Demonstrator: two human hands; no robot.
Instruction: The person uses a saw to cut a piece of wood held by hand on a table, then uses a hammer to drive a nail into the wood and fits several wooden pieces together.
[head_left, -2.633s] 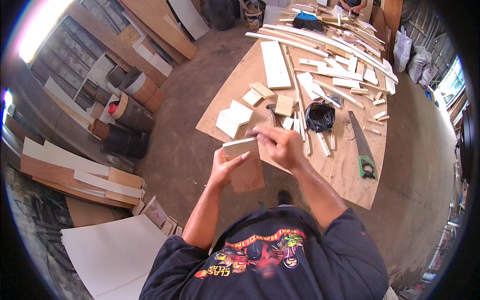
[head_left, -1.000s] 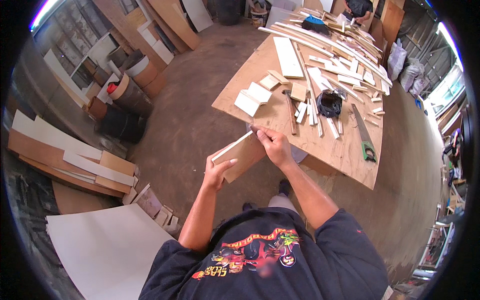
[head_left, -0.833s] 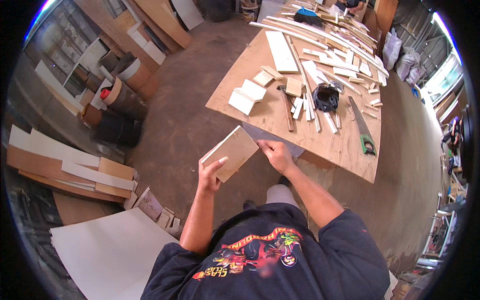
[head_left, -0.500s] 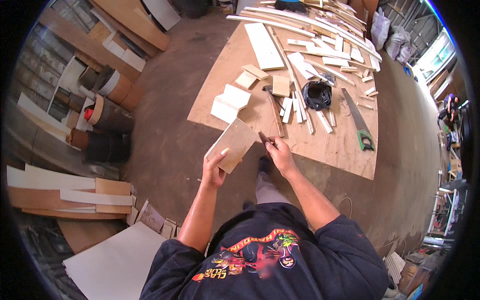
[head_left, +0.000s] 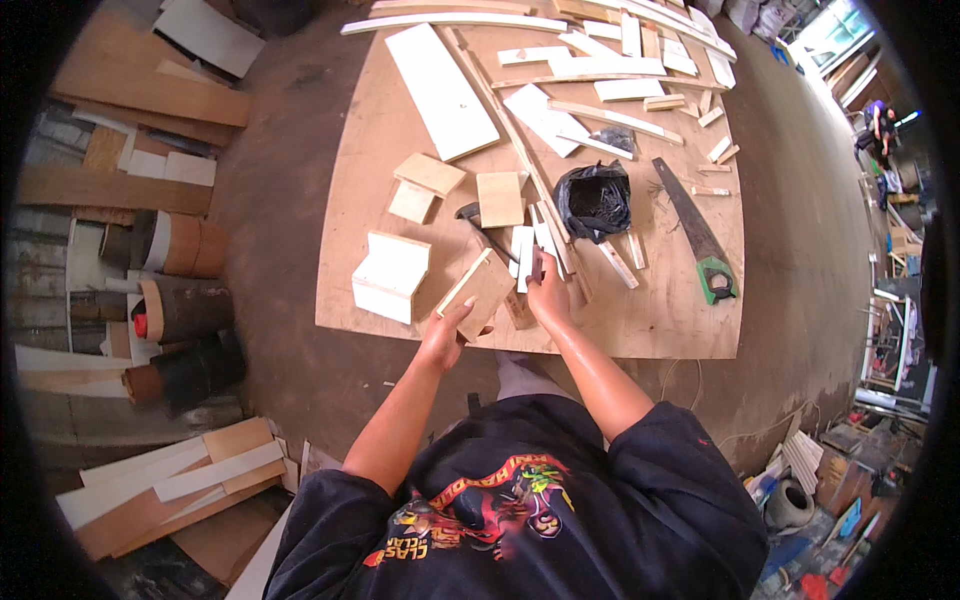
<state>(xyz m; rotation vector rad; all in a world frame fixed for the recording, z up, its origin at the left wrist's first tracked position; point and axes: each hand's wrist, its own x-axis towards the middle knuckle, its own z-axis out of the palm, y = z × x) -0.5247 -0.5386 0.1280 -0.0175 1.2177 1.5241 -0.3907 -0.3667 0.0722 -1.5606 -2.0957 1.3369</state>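
My left hand (head_left: 446, 336) grips a flat wooden block (head_left: 482, 290) by its lower left edge, tilted above the table's near edge. Closed around a small dark brown piece (head_left: 538, 262) is my right hand (head_left: 549, 296), to the right of the block; the piece's kind is unclear. Beyond and between my hands lies a hammer (head_left: 468, 212), its handle partly covered by the block. Pale narrow strips (head_left: 522, 250) lie just past my right fingers. Left of the block, white-faced joined boards (head_left: 393, 275) sit on the plywood tabletop (head_left: 660, 325).
A black bag-lined container (head_left: 594, 200) stands right of centre, with a green-handled handsaw (head_left: 695, 235) farther right. Joined wooden pieces (head_left: 428, 178), a square board (head_left: 501, 200) and a long white board (head_left: 443, 92) lie beyond. Stacked offcuts (head_left: 185, 480) are on the floor at left.
I have moved closer to the table, and both hands are now over its near edge. The block has turned in my left hand and shows more of its edge.
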